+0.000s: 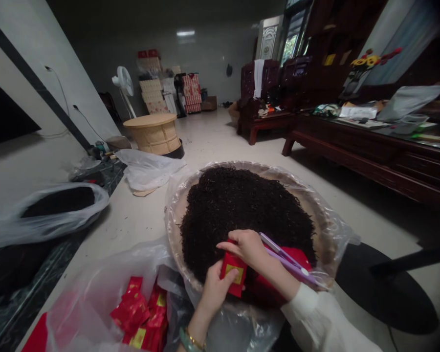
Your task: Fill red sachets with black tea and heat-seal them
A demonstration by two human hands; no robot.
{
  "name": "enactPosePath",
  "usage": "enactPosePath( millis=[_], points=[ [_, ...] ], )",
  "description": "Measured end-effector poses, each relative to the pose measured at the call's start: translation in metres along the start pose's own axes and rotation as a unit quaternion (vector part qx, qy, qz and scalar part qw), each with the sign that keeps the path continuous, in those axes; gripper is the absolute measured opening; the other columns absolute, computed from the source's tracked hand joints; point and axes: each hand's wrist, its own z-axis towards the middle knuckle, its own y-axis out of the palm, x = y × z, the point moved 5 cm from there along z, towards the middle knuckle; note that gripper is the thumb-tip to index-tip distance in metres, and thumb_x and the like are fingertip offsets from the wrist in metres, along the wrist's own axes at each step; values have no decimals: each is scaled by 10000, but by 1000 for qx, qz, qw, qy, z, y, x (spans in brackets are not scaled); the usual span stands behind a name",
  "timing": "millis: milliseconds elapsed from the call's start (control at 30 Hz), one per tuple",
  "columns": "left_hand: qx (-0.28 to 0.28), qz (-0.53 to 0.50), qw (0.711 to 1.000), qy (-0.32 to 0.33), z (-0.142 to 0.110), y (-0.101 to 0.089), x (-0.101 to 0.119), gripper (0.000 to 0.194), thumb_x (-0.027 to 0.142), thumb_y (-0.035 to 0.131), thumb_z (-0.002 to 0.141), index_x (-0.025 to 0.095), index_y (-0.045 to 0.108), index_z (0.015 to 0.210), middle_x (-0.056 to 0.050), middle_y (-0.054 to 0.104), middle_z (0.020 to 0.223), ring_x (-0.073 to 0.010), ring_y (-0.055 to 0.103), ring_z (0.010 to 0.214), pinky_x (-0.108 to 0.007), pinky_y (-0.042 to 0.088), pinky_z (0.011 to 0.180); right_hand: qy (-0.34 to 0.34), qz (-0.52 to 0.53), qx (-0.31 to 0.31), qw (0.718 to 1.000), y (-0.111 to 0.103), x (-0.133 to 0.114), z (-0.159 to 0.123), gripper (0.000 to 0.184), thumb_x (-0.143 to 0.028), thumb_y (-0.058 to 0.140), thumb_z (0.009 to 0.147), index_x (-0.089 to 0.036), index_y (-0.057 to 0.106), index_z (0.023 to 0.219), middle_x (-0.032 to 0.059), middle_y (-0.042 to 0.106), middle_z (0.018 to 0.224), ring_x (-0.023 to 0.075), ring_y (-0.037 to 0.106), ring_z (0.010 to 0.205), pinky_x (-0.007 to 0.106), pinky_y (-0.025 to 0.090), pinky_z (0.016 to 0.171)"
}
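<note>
My left hand point(217, 288) grips a small red packet point(234, 278) with a yellow label, the thumb across its front. At the packet's upper end are the bent fingers of my right hand point(245, 247), pinching the top edge. Just beyond my right forearm lies a purple hair straightener point(295, 269), its arms slightly apart, above more red packaging point(297, 254). Under my hands stands a wide round basket point(174, 215) lined with clear plastic. Dark, dry tea leaves point(245, 205) are heaped in it.
To the lower left, a clear plastic bag point(91, 283) holds several red packets point(139, 313). Another bag point(102, 195) of dark leaves stands at the left wall. A black round stand base point(388, 293) is at the right, below a long wooden table point(352, 146). A woven drum-shaped stool point(154, 134) stands farther back.
</note>
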Motion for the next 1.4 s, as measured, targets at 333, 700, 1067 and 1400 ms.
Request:
enactPosePath(
  millis=[333, 700, 1067, 1400],
  points=[
    [27, 34, 999, 30, 5, 0, 6, 408, 150, 808, 481, 112, 658, 859, -30, 707, 712, -175, 639, 629, -254, 506, 587, -7, 94, 39, 995, -17, -12, -4, 453, -498, 433, 946, -176, 633, 697, 38, 627, 672, 151, 544, 643, 243, 377, 618],
    [52, 244, 946, 206, 1, -19, 9, 208, 292, 723, 636, 125, 696, 758, 21, 597, 591, -113, 493, 534, -209, 417, 526, -116, 6, -224, 968, -62, -38, -23, 201, -200, 643, 819, -274, 723, 988, 89, 580, 1314, 313, 454, 1264, 473, 385, 1001],
    [27, 284, 938, 199, 0, -21, 10, 285, 231, 692, 599, 135, 709, 867, 24, 617, 612, -107, 474, 529, -202, 416, 533, -80, -131, -296, 943, -42, -58, -16, 141, -77, 613, 748, -117, 730, 815, 126, 716, 835, 257, 655, 820, 294, 415, 653],
    [67, 213, 962, 156, 8, -27, 3, 318, 280, 755, 557, 129, 675, 824, 35, 588, 611, -105, 458, 555, -198, 397, 535, -57, 35, -230, 971, -46, -28, -4, 133, -203, 661, 783, -237, 743, 881, 34, 679, 900, 190, 599, 877, 251, 430, 721]
  ],
)
